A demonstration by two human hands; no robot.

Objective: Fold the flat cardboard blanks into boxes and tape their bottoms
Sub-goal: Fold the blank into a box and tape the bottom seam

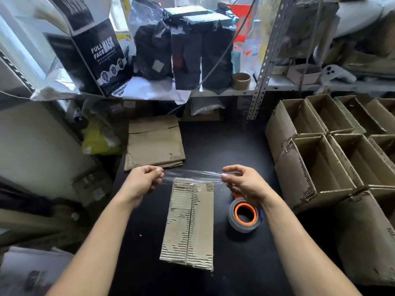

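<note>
Far left: a black carton printed "FULL FACE MASK" [100, 54] stands tilted on the upper shelf, with a yellow bag [100, 139] lower down beside the black table [213, 142].

Left-centre: a stack of flat cardboard blanks [155, 144] lies at the far left corner of the table. Just in front of it, the left hand [143, 180] is raised above the table, thumb and fingertips pinching the left end of a strip of clear tape [192, 175].

Centre: the tape strip runs level between both hands, stretched taut, crossing the far end of the folded box [189, 225]. Whether the strip touches the cardboard there cannot be told. The box sits bottom-up at table centre, its two bottom flaps closed and meeting in a lengthwise seam; outer paper is torn in patches, exposing the corrugation.

Right-centre: the right hand [241, 182] pinches the right end of the strip between thumb and forefinger, other fingers curled. Below its wrist, a tape roll [244, 214] with an orange core lies flat on the table, just beside the box.

Right: rows of finished open boxes [320, 150] stand packed together, touching, beside the table edge. Above, a perforated metal shelf post [265, 60] and an empty cardboard tape core [241, 80] on the shelf.
</note>
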